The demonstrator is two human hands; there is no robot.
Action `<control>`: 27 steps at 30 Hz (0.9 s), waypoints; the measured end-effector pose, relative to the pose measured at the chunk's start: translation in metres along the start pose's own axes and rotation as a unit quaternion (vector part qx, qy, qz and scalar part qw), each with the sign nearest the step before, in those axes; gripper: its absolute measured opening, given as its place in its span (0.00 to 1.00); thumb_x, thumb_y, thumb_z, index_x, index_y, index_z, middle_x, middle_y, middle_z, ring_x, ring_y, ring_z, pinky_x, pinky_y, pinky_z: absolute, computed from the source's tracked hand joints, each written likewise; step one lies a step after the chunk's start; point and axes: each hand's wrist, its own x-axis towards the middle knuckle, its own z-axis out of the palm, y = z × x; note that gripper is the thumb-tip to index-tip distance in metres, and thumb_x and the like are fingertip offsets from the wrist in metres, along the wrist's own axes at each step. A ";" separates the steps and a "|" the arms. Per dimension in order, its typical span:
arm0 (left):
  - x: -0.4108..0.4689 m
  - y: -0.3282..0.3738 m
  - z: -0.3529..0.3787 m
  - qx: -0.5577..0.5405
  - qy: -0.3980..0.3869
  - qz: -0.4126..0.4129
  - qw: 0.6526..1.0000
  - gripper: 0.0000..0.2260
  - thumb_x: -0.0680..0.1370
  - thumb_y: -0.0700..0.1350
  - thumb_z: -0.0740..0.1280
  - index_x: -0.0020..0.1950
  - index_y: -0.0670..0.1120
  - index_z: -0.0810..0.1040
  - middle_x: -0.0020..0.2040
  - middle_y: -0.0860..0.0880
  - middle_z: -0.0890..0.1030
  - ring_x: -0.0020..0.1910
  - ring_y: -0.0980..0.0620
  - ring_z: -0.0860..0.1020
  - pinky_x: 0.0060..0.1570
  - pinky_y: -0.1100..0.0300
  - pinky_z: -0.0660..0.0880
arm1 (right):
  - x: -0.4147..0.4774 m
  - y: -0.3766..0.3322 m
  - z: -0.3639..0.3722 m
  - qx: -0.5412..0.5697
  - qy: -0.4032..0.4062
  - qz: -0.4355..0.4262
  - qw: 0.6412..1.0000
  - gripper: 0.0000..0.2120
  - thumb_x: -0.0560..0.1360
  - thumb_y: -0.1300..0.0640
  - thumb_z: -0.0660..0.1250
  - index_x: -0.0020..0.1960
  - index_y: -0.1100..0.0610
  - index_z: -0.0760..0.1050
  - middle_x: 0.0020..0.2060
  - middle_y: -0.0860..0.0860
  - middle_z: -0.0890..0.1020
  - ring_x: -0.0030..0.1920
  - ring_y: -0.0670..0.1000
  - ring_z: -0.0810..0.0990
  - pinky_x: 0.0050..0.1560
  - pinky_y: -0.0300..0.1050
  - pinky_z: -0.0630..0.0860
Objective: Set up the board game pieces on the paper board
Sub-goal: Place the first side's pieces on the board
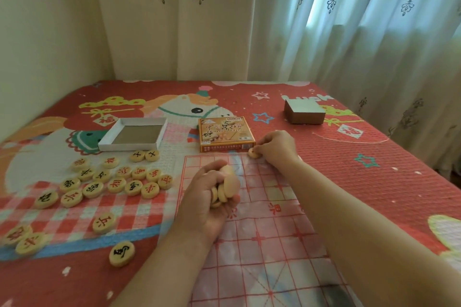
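Observation:
A translucent paper board [272, 239] with a red grid lies on the patterned bed cover. My left hand [207, 197] hovers over the board's left part, closed around a stack of several round wooden pieces [225, 187]. My right hand [275, 147] rests at the board's far right corner, pinching one wooden piece [253, 153] that touches the board there. Many more wooden pieces [117, 182] with red or black characters lie loose on the cover to the left of the board.
An empty white box tray [132, 146] sits beyond the loose pieces. The orange game box lid [225, 133] lies just past the board's far edge. A small brown block [304, 112] stands at the back right. Curtains hang behind the bed.

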 end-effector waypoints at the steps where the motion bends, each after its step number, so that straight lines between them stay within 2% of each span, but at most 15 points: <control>1: -0.002 -0.002 0.000 0.009 0.000 0.007 1.000 0.12 0.75 0.32 0.57 0.43 0.45 0.77 0.48 0.40 0.73 0.36 0.48 0.73 0.21 0.66 0.72 | 0.000 0.000 0.000 -0.005 0.001 -0.006 1.000 0.02 0.67 0.58 0.74 0.38 0.54 0.81 0.42 0.51 0.80 0.44 0.50 0.77 0.42 0.41 0.71; 8: -0.012 -0.004 0.000 0.004 -0.001 0.030 1.000 0.12 0.75 0.31 0.59 0.44 0.45 0.77 0.41 0.41 0.75 0.31 0.50 0.76 0.21 0.64 0.73 | -0.003 -0.002 -0.005 -0.011 0.008 -0.025 1.000 0.02 0.70 0.58 0.71 0.38 0.54 0.79 0.39 0.50 0.79 0.43 0.49 0.76 0.42 0.43 0.71; 12: -0.010 -0.002 0.000 -0.011 0.002 0.024 1.000 0.11 0.75 0.32 0.59 0.45 0.45 0.76 0.40 0.42 0.75 0.30 0.50 0.75 0.22 0.65 0.73 | -0.028 -0.013 -0.017 0.071 0.029 -0.061 0.995 0.06 0.72 0.58 0.69 0.36 0.54 0.78 0.36 0.48 0.79 0.40 0.47 0.76 0.41 0.42 0.74; 13: -0.010 -0.001 0.000 -0.020 0.001 0.021 1.000 0.11 0.75 0.32 0.59 0.46 0.45 0.76 0.40 0.42 0.75 0.30 0.50 0.75 0.21 0.66 0.73 | -0.040 -0.017 -0.020 0.106 0.007 -0.073 0.992 0.05 0.72 0.59 0.69 0.37 0.54 0.78 0.36 0.47 0.79 0.38 0.46 0.75 0.38 0.40 0.74; 15: -0.008 0.003 -0.003 -0.045 -0.008 0.008 0.999 0.10 0.75 0.33 0.59 0.47 0.44 0.76 0.40 0.42 0.75 0.29 0.51 0.75 0.21 0.67 0.72 | -0.067 -0.023 -0.023 0.151 -0.088 -0.102 0.979 0.02 0.73 0.59 0.68 0.43 0.53 0.78 0.38 0.47 0.80 0.35 0.45 0.74 0.33 0.34 0.72; 18: -0.007 0.009 -0.007 -0.070 -0.050 -0.024 0.996 0.10 0.71 0.34 0.61 0.47 0.44 0.77 0.38 0.42 0.76 0.26 0.52 0.76 0.19 0.69 0.72 | -0.092 -0.024 -0.017 0.144 -0.193 -0.145 0.960 0.07 0.72 0.58 0.69 0.50 0.51 0.79 0.43 0.49 0.81 0.39 0.45 0.76 0.36 0.35 0.71; 23: -0.007 0.011 -0.010 -0.086 -0.073 -0.071 0.991 0.12 0.66 0.35 0.62 0.47 0.44 0.77 0.33 0.42 0.77 0.22 0.53 0.75 0.16 0.68 0.71 | -0.098 -0.022 -0.010 0.160 -0.228 -0.139 0.950 0.10 0.73 0.62 0.67 0.47 0.47 0.78 0.41 0.46 0.79 0.37 0.44 0.78 0.32 0.36 0.72; 27: -0.004 0.009 -0.010 -0.076 -0.062 -0.091 0.991 0.13 0.66 0.35 0.62 0.48 0.44 0.76 0.34 0.43 0.77 0.21 0.53 0.75 0.17 0.68 0.71 | -0.097 -0.016 -0.007 0.182 -0.206 -0.151 0.950 0.10 0.72 0.65 0.69 0.49 0.53 0.79 0.37 0.45 0.79 0.29 0.39 0.74 0.30 0.30 0.70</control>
